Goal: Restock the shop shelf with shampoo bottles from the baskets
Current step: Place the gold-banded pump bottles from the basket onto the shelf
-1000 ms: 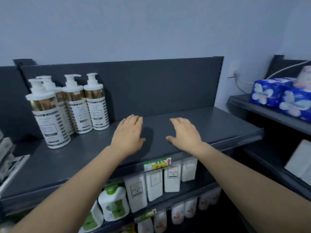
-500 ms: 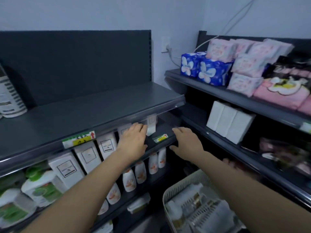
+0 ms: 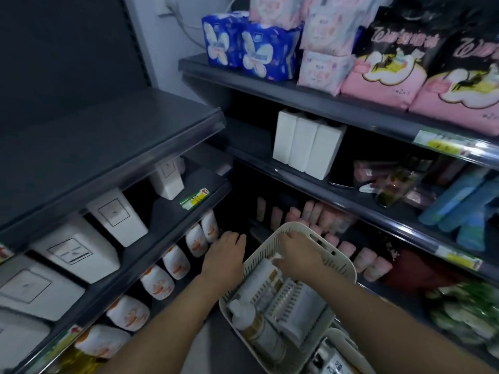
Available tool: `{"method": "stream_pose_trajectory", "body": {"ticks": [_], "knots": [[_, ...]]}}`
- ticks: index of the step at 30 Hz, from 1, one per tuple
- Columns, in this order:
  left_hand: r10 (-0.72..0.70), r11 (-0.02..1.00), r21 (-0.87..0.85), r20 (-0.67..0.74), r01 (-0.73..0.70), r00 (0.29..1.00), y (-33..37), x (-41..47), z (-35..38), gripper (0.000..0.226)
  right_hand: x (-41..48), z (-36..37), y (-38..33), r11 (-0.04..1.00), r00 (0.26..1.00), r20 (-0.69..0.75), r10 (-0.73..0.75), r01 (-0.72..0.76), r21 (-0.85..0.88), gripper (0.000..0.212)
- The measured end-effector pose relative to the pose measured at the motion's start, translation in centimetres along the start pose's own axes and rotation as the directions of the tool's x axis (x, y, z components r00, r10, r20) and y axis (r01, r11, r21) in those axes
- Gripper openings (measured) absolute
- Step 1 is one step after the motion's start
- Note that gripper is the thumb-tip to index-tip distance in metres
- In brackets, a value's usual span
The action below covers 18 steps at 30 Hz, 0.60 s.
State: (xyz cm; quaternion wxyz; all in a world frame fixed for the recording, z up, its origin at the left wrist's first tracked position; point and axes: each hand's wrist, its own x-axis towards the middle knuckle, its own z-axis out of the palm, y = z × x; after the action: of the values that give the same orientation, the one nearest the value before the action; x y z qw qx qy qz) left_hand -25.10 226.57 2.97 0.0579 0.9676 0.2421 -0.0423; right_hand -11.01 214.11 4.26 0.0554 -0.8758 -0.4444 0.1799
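Shampoo bottles (image 3: 260,327) lie on their sides, packed in the white slotted basket (image 3: 343,261), low in front of the shelving. The dark top shelf (image 3: 108,147) is up left. Right hand (image 3: 297,249) is over one bottle's pump end, can't tell if the fingers have closed. Left hand (image 3: 225,249) is beside the basket rim, fingers loose, holding nothing. Bottles probably full: heavy, rigid, slick plastic. Grip round the body, not the pump.

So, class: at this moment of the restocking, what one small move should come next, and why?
Probably lower the right hand and close it round the nearest shampoo bottle in the cream basket. That hand is open above the bottles, which lie on their sides, and it holds nothing. The left hand is beside the basket, also empty.
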Motion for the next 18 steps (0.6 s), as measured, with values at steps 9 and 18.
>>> {"method": "stream_pose_trajectory", "body": {"ticks": [9,18], "knots": [[0.108,0.994,-0.026,0.276,-0.105,0.955,1.5,4.7,9.1,0.055,1.6,7.2,5.0,0.963,0.961,0.138,0.237,-0.252,0.095,0.058],[0.085,0.996,-0.067,0.392,-0.064,0.916,2.0,7.6,17.1,0.042,3.1,15.4,10.3,0.771,0.796,0.347,0.496,-0.588,0.245,0.073]]}}
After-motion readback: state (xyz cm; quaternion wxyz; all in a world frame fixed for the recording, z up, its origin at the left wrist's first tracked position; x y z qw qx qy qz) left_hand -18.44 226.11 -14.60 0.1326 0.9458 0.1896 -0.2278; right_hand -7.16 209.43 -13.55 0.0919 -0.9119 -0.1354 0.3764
